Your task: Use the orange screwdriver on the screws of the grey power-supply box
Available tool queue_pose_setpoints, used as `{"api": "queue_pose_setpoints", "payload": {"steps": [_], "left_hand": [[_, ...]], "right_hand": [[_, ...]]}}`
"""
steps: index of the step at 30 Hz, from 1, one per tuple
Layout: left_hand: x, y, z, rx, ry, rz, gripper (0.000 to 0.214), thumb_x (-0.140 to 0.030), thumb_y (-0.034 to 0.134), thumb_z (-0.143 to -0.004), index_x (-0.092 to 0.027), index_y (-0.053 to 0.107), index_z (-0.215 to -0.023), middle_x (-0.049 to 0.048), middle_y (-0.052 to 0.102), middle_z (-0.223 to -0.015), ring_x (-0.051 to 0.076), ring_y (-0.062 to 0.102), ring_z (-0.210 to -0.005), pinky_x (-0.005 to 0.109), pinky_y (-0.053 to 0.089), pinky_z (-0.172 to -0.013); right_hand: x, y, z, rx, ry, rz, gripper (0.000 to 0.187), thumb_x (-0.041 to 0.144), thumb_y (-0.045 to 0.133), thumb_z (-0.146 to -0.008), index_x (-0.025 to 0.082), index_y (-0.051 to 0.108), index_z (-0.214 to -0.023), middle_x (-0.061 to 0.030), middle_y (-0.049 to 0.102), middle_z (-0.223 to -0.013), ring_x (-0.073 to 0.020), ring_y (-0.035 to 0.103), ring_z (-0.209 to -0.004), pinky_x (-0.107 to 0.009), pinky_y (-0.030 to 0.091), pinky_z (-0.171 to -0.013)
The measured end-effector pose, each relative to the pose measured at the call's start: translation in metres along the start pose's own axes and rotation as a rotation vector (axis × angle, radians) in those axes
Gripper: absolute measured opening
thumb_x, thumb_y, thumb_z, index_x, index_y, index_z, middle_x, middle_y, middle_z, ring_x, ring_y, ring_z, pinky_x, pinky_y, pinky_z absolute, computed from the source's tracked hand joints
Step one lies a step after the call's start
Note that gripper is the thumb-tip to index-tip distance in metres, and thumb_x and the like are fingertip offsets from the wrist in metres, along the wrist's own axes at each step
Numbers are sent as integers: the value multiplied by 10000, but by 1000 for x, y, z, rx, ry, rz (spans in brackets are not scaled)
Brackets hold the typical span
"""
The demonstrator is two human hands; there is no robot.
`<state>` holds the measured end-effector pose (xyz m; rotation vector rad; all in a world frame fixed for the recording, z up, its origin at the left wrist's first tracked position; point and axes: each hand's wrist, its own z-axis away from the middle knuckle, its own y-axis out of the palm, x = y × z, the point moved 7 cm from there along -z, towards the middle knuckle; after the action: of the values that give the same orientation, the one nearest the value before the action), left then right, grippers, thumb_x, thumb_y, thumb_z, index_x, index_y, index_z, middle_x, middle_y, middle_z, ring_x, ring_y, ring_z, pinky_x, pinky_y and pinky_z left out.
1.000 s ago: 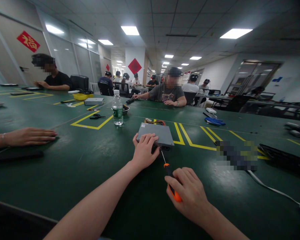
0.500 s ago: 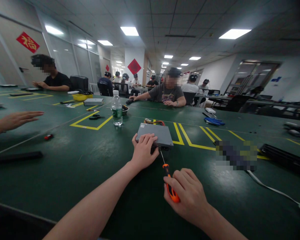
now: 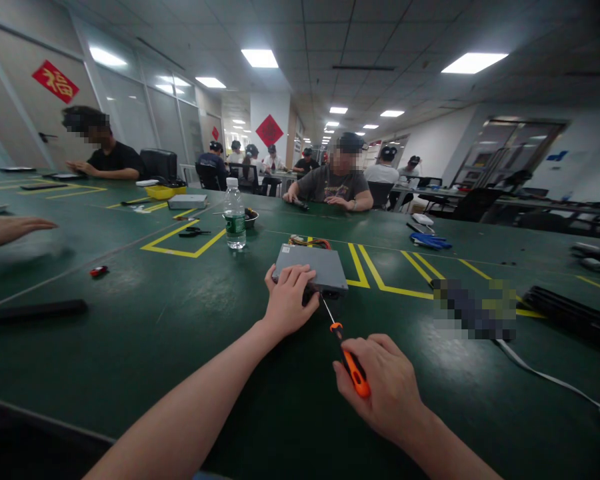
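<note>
A grey metal computer power supply (image 3: 320,263) lies on the green table, its coloured cables (image 3: 310,242) bunched behind its far edge. My left hand (image 3: 291,297) grips its near left side, fingers over the top and thumb at the front face. In my right hand (image 3: 380,380) is an orange and black screwdriver (image 3: 350,360), held by its handle. Its thin shaft points up and left to the power supply's front face, beside my left thumb. Whether the tip sits in a screw is too small to tell.
A water bottle (image 3: 235,217) stands left of the power supply, with a metal bowl (image 3: 250,218) behind it. Blue gloves (image 3: 430,241) and a black bar (image 3: 570,317) lie right. Another person's hand (image 3: 15,232) reaches in at left; a co-worker (image 3: 343,177) sits opposite.
My right hand and the screwdriver handle have shifted slightly right, and the grip has changed a little. The hand at left has drawn back left. The co-worker opposite has moved a dark object rightward.
</note>
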<state>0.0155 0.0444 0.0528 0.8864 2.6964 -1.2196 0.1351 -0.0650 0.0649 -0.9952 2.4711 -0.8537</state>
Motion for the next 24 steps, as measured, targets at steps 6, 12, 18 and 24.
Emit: {"api": "queue_pose_setpoints", "payload": {"steps": [6, 12, 18, 24], "left_hand": [[0, 1, 0, -14, -1, -1, 300, -317, 541, -765, -275, 523, -1061, 16, 552, -1190, 219, 433, -1132, 489, 107, -1040], [1, 1, 0, -12, 1, -16, 301, -309, 540, -765, -276, 520, -1064, 13, 551, -1190, 219, 435, -1135, 488, 118, -1038], [0, 0, 0, 2, 0, -23, 298, -307, 529, -774, -271, 524, -1070, 25, 551, -1189, 226, 437, -1131, 494, 119, -1038], [0, -1, 0, -11, 2, -10, 295, -312, 531, -774, -277, 523, -1067, 21, 553, -1186, 228, 434, -1135, 500, 123, -1034]], "right_hand": [[8, 4, 0, 18, -53, 25, 109, 173, 495, -754, 168, 597, -794, -39, 498, -673, -148, 434, -644, -313, 371, -629], [4, 4, -2, 53, -40, 38, 150, 252, 487, -803, 165, 577, -885, -31, 505, -685, -144, 445, -637, -299, 371, -623], [-4, -4, -2, -27, 37, 11, 160, 232, 477, -817, 134, 500, -941, -27, 570, -725, -117, 489, -602, -272, 391, -622], [-1, 2, -3, 70, 65, -28, 102, 167, 465, -759, 174, 565, -783, -25, 494, -669, -142, 452, -622, -299, 356, -611]]}}
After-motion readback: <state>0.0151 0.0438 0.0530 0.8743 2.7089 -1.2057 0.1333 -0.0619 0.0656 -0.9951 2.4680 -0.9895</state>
